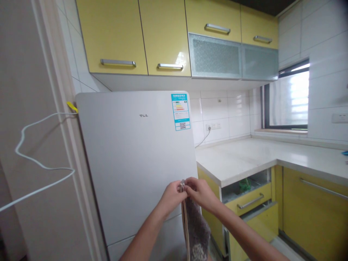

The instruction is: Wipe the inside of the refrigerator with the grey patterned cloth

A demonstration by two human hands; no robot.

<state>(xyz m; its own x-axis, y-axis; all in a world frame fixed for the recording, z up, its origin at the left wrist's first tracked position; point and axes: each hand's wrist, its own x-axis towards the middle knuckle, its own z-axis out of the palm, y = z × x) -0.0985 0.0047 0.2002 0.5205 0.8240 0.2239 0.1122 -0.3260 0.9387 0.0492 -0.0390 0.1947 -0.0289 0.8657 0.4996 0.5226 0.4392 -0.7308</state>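
A dark grey-brown cloth (195, 226) with striped edges and a pale pattern near its lower end hangs folded from my two hands. My left hand (174, 193) pinches its top edge from the left. From the right, my right hand (198, 190) grips the same top part, its fingers close against the left ones. Both hands are held in front of the lower right part of a silver-grey fridge (130, 163). The lowest end of the cloth runs out of view.
White countertop (236, 156) forms a corner at right, above a partly open yellow drawer (250, 201). Yellow wall cabinets (114, 32) hang above the fridge. A white cable (40, 165) loops across the left side. A plug sits in the wall socket (213, 127).
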